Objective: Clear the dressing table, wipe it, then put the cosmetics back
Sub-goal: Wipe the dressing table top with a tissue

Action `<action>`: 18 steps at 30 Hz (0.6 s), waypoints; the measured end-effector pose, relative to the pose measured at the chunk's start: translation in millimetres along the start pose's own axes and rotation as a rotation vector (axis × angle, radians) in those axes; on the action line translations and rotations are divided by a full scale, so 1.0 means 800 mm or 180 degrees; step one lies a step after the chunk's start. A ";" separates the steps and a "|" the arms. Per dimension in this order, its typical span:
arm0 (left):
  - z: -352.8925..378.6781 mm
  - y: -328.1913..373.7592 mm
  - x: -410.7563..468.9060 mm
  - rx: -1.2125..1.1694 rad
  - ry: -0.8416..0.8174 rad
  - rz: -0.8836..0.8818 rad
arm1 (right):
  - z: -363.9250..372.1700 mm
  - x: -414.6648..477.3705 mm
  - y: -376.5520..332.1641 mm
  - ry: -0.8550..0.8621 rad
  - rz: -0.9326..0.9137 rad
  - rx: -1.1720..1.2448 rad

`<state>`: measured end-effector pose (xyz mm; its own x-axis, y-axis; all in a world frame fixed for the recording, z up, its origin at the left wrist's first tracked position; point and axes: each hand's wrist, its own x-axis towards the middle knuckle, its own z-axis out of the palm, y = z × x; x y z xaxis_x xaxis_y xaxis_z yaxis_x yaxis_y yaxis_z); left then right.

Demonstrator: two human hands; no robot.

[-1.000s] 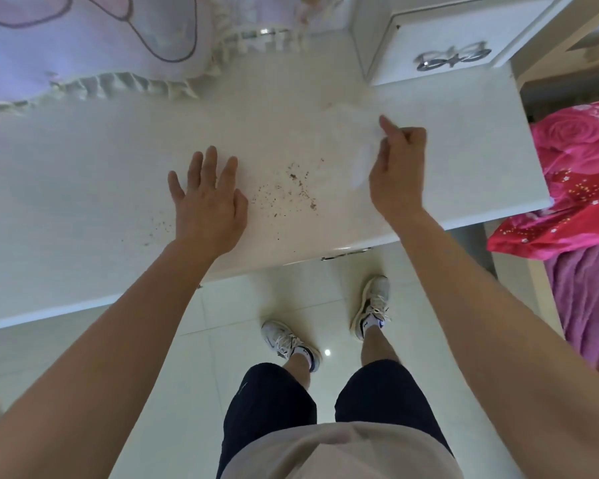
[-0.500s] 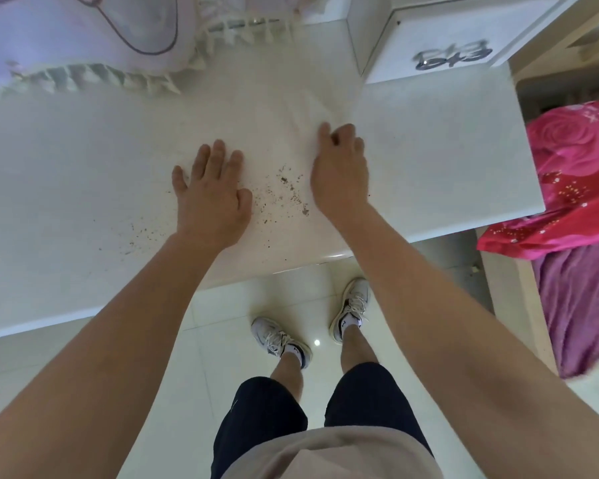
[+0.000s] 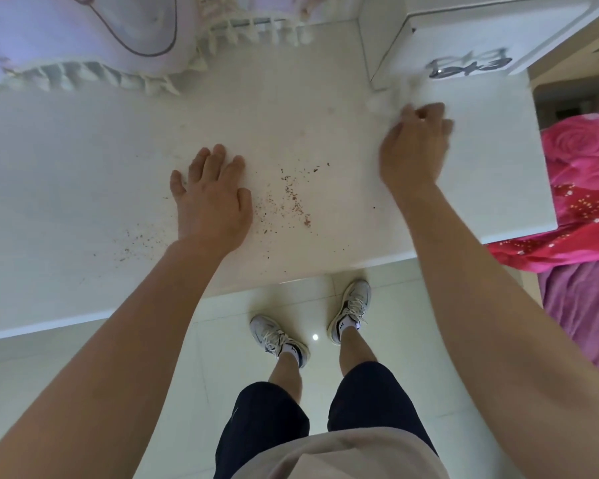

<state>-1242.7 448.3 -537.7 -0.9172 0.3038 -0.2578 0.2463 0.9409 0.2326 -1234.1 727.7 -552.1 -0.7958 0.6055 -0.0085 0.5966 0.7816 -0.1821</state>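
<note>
The white dressing table top fills the upper half of the view and carries no cosmetics. Brown crumbs are scattered near its front edge, with a fainter patch further left. My left hand lies flat on the top, fingers spread, just left of the crumbs. My right hand is closed on a white tissue, blurred with motion, at the right part of the table in front of the drawer unit.
A white drawer unit with a silver bow handle stands at the back right. A frilled lilac cover hangs at the back left. A pink rose bedspread lies to the right. Pale floor tiles and my shoes are below.
My right hand swept the tissue left toward the crumbs half a second ago and has now swung back right, toward the drawer unit. My left hand stays flat in place.
</note>
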 end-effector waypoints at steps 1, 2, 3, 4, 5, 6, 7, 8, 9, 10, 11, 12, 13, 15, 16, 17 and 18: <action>0.000 0.001 0.000 -0.0004 0.0011 -0.0014 | 0.004 -0.007 -0.023 -0.0092 -0.0372 0.0067; 0.000 0.002 0.000 -0.0008 0.0021 -0.0019 | 0.009 -0.017 -0.048 -0.0211 -0.0730 0.0168; 0.000 0.003 0.000 -0.0012 0.0029 -0.0028 | 0.013 -0.030 -0.072 -0.0330 -0.1051 0.0295; -0.001 0.004 0.000 -0.0016 0.0036 -0.0048 | 0.018 -0.044 -0.093 -0.0432 -0.1335 0.0437; -0.001 0.006 0.000 -0.0020 0.0059 -0.0071 | 0.021 -0.054 -0.108 -0.0517 -0.1574 0.0603; -0.002 0.007 0.000 -0.0028 0.0102 -0.0090 | 0.021 -0.060 -0.116 -0.0631 -0.1748 0.0795; -0.003 0.008 0.000 -0.0036 0.0152 -0.0104 | 0.019 -0.058 -0.116 -0.0742 -0.1799 0.1031; -0.004 0.009 0.000 -0.0042 0.0192 -0.0115 | 0.013 -0.050 -0.111 -0.0795 -0.1710 0.1292; -0.004 0.011 0.000 -0.0051 0.0215 -0.0126 | 0.005 -0.038 -0.100 -0.0712 -0.1540 0.1519; -0.005 0.013 0.000 -0.0061 0.0223 -0.0136 | -0.002 -0.024 -0.083 -0.0517 -0.1316 0.1641; -0.005 0.015 0.000 -0.0071 0.0227 -0.0152 | -0.007 -0.011 -0.061 -0.0315 -0.1074 0.1655; -0.005 0.016 0.000 -0.0082 0.0233 -0.0172 | -0.010 0.001 -0.036 -0.0188 -0.0829 0.1580; -0.005 0.017 0.000 -0.0092 0.0242 -0.0186 | -0.012 0.009 -0.014 -0.0154 -0.0591 0.1411; -0.003 0.019 0.000 -0.0103 0.0256 -0.0193 | -0.010 0.015 0.010 -0.0270 -0.0261 0.0961; -0.002 0.019 0.000 -0.0112 0.0262 -0.0206 | -0.007 0.012 0.007 -0.0336 -0.0261 0.0756; -0.001 0.021 0.001 -0.0128 0.0272 -0.0227 | -0.004 0.007 -0.005 -0.0409 -0.0379 0.0613; 0.000 0.022 0.001 -0.0146 0.0284 -0.0250 | -0.001 -0.002 -0.022 -0.0524 -0.0591 0.0547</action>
<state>-1239.0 465.5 -534.0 -0.9578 0.2131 -0.1929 0.1600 0.9528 0.2581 -1243.1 713.2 -547.9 -0.9041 0.4111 -0.1163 0.4242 0.8314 -0.3590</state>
